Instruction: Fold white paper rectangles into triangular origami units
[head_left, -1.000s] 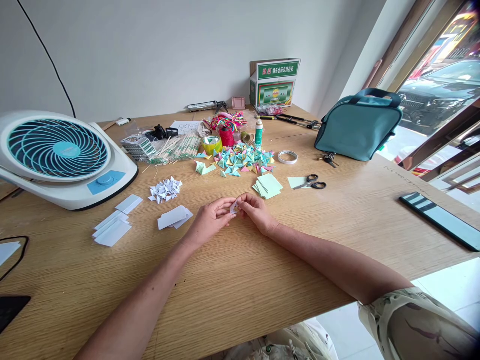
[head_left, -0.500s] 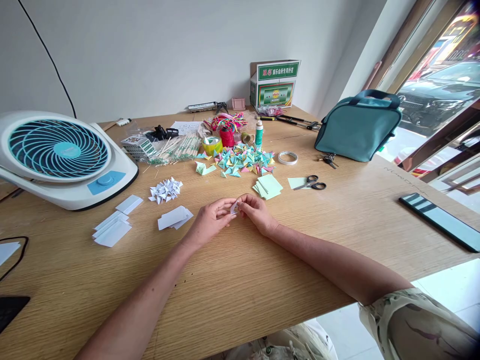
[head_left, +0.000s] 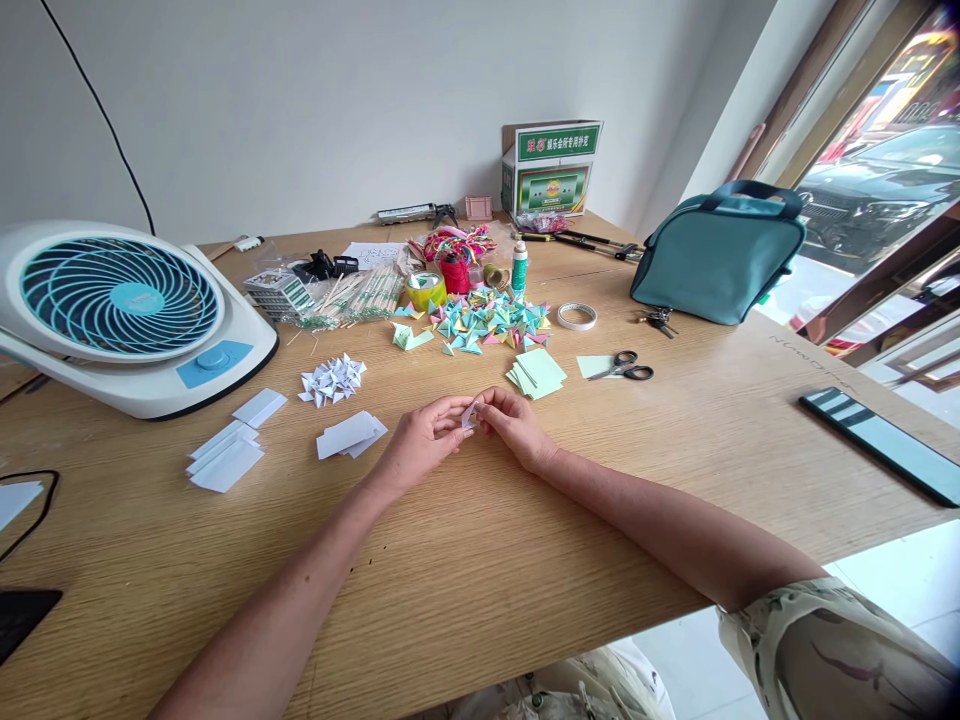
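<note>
A small white paper (head_left: pixel 469 414) is pinched by the fingers of the left hand (head_left: pixel 420 440) and right hand (head_left: pixel 517 428). At one o'clock, green papers (head_left: pixel 536 372) are laid on the desk (head_left: pixel 525 560).

white paper piece (head_left: pixel 468 414): mostly hidden between the fingers (head_left: pixel 444 407), fold shape not discernible; black object (head_left: pixel 22 618): cut off by the left edge, kind unclear; box (head_left: pixel 551 165): print too small to read.

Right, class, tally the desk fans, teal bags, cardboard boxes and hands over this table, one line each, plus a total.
Desk fan: 1
Teal bag: 1
Cardboard box: 1
Hands: 2, left hand and right hand, pinching one white paper piece
Total: 5
</note>
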